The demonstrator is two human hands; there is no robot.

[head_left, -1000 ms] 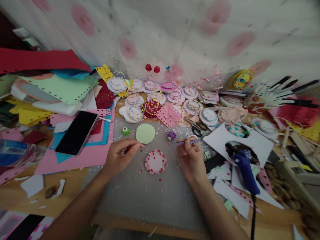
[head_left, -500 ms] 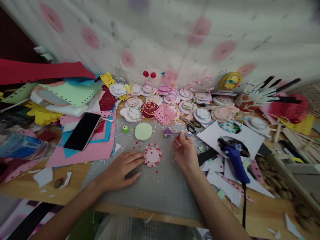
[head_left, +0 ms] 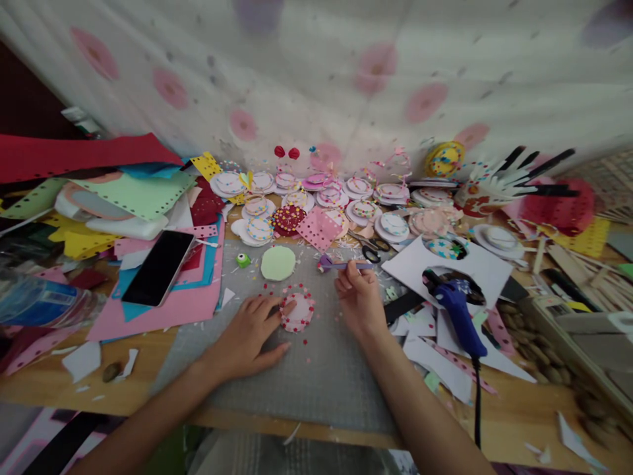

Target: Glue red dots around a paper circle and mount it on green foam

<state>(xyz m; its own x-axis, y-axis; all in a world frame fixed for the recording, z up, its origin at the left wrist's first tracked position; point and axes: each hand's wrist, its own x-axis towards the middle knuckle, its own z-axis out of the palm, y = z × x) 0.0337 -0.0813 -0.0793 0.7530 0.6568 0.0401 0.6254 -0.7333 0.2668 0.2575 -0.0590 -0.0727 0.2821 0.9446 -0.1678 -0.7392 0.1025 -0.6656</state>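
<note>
My left hand (head_left: 250, 340) lies palm down on the grey cutting mat (head_left: 316, 389), fingers stretched out and apart. One fingertip reaches onto a small pale pink disc (head_left: 297, 311) edged with red and pink bits, apparently stars. My right hand (head_left: 360, 300) is raised to the right of that disc, thumb and fingers pinching a slim purple stick-like tool (head_left: 341, 265). The tool points left; its exact kind and anything at its tip are too small to make out. Behind the disc lie a pale green round piece (head_left: 277, 263) and a little green one-eyed figure (head_left: 242, 260).
Several small decorated paper hats (head_left: 297, 200) fill the back. Black scissors (head_left: 373, 251) lie behind my right hand. A blue glue gun (head_left: 459, 320) with its cord rests on cut white paper at right. A phone (head_left: 161, 267) lies on coloured sheets, beside a plastic bottle (head_left: 47, 300).
My left hand has slid slightly toward the pink disc, and a finger now extends over it. The right hand keeps its pinch on the purple tool. The whole view has shifted a little.
</note>
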